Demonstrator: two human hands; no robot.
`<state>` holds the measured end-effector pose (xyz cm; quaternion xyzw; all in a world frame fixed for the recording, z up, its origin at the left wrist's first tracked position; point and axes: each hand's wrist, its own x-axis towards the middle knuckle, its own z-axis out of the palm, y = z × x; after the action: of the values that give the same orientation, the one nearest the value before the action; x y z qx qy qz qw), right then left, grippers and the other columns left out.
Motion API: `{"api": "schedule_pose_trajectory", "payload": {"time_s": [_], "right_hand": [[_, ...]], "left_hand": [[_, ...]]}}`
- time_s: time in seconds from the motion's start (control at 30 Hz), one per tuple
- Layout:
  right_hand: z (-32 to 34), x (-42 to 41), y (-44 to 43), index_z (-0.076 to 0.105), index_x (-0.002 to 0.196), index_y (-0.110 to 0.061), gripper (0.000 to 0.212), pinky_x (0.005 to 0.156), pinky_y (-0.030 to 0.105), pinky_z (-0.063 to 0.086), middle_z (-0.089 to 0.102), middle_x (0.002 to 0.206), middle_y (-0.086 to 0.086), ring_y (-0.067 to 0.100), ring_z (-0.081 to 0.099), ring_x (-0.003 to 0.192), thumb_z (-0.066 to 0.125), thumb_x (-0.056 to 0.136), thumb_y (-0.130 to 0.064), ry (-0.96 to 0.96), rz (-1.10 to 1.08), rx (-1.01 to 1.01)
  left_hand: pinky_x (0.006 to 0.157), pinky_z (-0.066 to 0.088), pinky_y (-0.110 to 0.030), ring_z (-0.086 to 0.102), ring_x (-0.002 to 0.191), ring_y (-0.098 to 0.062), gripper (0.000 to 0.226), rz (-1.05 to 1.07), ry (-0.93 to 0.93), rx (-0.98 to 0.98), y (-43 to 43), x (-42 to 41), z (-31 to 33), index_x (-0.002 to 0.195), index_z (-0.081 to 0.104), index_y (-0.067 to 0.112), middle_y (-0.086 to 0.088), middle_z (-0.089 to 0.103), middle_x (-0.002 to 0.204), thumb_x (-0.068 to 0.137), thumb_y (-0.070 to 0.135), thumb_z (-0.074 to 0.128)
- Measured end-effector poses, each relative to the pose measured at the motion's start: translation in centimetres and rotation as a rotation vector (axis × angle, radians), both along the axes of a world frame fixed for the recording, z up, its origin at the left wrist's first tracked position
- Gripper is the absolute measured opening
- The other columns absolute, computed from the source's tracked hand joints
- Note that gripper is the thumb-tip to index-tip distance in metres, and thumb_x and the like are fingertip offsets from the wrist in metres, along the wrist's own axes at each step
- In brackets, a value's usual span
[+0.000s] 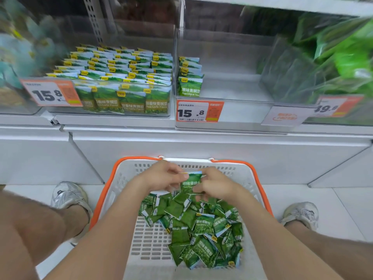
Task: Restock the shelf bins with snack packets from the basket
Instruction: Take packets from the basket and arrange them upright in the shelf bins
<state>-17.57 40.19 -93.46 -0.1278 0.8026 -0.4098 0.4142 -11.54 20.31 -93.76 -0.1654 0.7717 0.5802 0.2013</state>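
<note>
A white basket [125, 178] with orange handles stands on the floor below me, holding a loose heap of green pea packets [201, 227]. Both hands are over its far end. My left hand [161, 176] and my right hand [214, 184] together hold a small upright stack of green packets [190, 183] between them, fingers curled round its sides. On the shelf above, a clear bin [232, 110] priced 15.8 holds one short row of the same packets [189, 77] along its left wall. The bin to its left [121, 91] is packed with garlic-flavour packets.
A blurred bin of bright green bags [333, 63] sits at the right, with a tilted clear divider in front of it. Blurred teal packets fill the far left bin. White cabinet fronts run under the shelf. My knees and shoes flank the basket on the tiled floor.
</note>
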Motion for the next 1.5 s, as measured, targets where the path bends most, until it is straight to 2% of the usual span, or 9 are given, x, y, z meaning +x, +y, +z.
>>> {"api": "schedule_pose_trajectory", "payload": {"time_s": [0.1, 0.27, 0.4, 0.57, 0.77, 0.9, 1.03, 1.3, 1.5], "right_hand": [[1.3, -0.1, 0.8, 0.058, 0.111, -0.012, 0.026, 0.062, 0.032, 0.049, 0.071, 0.072, 0.006, 0.021, 0.066, 0.067, 0.069, 0.090, -0.001, -0.068, -0.149, -0.155], [1.2, -0.4, 0.9, 0.057, 0.127, -0.008, 0.057, 0.086, 0.034, 0.061, 0.069, 0.122, 0.012, 0.024, 0.076, 0.098, 0.089, 0.080, -0.015, -0.067, -0.253, -0.283], [2.4, -0.3, 0.4, 0.074, 0.105, -0.014, 0.021, 0.070, 0.025, 0.056, 0.076, 0.087, -0.004, 0.009, 0.071, 0.077, 0.082, 0.086, -0.017, 0.097, -0.159, -0.305], [4.6, 0.2, -2.0, 0.062, 0.083, -0.016, 0.008, 0.063, 0.044, 0.049, 0.060, 0.070, 0.004, 0.018, 0.055, 0.066, 0.063, 0.075, -0.018, 0.614, -0.437, -0.470], [13.6, 1.0, -4.6, 0.058, 0.095, -0.011, 0.020, 0.055, 0.027, 0.046, 0.061, 0.066, -0.013, 0.007, 0.058, 0.056, 0.068, 0.078, -0.005, 1.030, -0.609, -0.698], [18.2, -1.4, -5.5, 0.056, 0.112, -0.017, 0.031, 0.072, 0.032, 0.048, 0.063, 0.088, -0.013, 0.014, 0.064, 0.078, 0.068, 0.084, -0.018, 1.288, -0.607, -0.514], [19.6, -7.4, -6.4, 0.066, 0.115, -0.019, 0.032, 0.079, 0.028, 0.038, 0.062, 0.104, -0.007, 0.022, 0.057, 0.112, 0.071, 0.085, -0.027, 1.077, -0.469, -0.029], [19.1, -12.9, -10.5, 0.070, 0.122, -0.010, 0.045, 0.092, 0.037, 0.055, 0.069, 0.119, 0.011, 0.028, 0.065, 0.111, 0.084, 0.082, -0.025, 0.766, -0.019, 0.372], [17.9, -13.9, -11.7, 0.061, 0.113, -0.011, 0.067, 0.073, 0.035, 0.055, 0.061, 0.110, 0.009, 0.028, 0.062, 0.102, 0.097, 0.065, -0.041, 0.877, -0.157, 0.383]], "left_hand": [[0.070, 0.063, -0.028, 0.074, 0.073, -0.020, 0.016, 0.114, 0.110, 0.068, 0.5, -0.1, 1.1, 0.098, 0.077, 0.008, -0.018, 0.077, 0.088, 0.092, 0.023, 0.079], [0.076, 0.065, -0.035, 0.076, 0.074, -0.025, 0.021, 0.170, 0.177, 0.099, 0.4, -0.5, 2.1, 0.093, 0.079, 0.004, -0.018, 0.076, 0.083, 0.090, 0.025, 0.081], [0.069, 0.063, -0.035, 0.075, 0.073, -0.025, 0.024, 0.153, 0.275, 0.066, 0.7, -0.8, 3.6, 0.097, 0.078, 0.006, -0.016, 0.077, 0.084, 0.084, 0.024, 0.087], [0.061, 0.055, -0.038, 0.070, 0.062, -0.029, 0.031, 0.369, 0.533, 0.052, 1.6, -1.5, 6.9, 0.085, 0.075, 0.004, -0.014, 0.074, 0.073, 0.103, 0.026, 0.064], [0.055, 0.037, -0.036, 0.042, 0.058, -0.018, 0.026, 0.678, 1.106, -0.651, 2.3, -2.6, 11.3, 0.068, 0.053, 0.018, 0.008, 0.042, 0.058, 0.087, 0.023, 0.069], [0.079, 0.041, -0.039, 0.053, 0.091, -0.025, 0.021, 0.682, 1.251, -0.854, 1.8, -3.8, 13.6, 0.096, 0.060, 0.011, -0.002, 0.055, 0.095, 0.082, 0.022, 0.071], [0.120, 0.023, -0.056, 0.050, 0.132, -0.026, 0.053, 0.502, 0.984, -0.917, 0.3, -5.2, 13.9, 0.132, 0.055, 0.018, -0.001, 0.059, 0.128, 0.084, 0.040, 0.056], [0.125, 0.009, -0.057, 0.054, 0.116, -0.022, 0.040, 0.424, 0.859, -1.017, -0.4, -5.8, 12.5, 0.115, 0.062, 0.022, 0.005, 0.065, 0.106, 0.096, 0.047, 0.036], [0.125, 0.009, -0.056, 0.053, 0.118, -0.020, 0.043, 0.424, 0.897, -1.029, -0.5, -6.0, 11.9, 0.119, 0.062, 0.024, 0.007, 0.063, 0.108, 0.098, 0.048, 0.034]]}}
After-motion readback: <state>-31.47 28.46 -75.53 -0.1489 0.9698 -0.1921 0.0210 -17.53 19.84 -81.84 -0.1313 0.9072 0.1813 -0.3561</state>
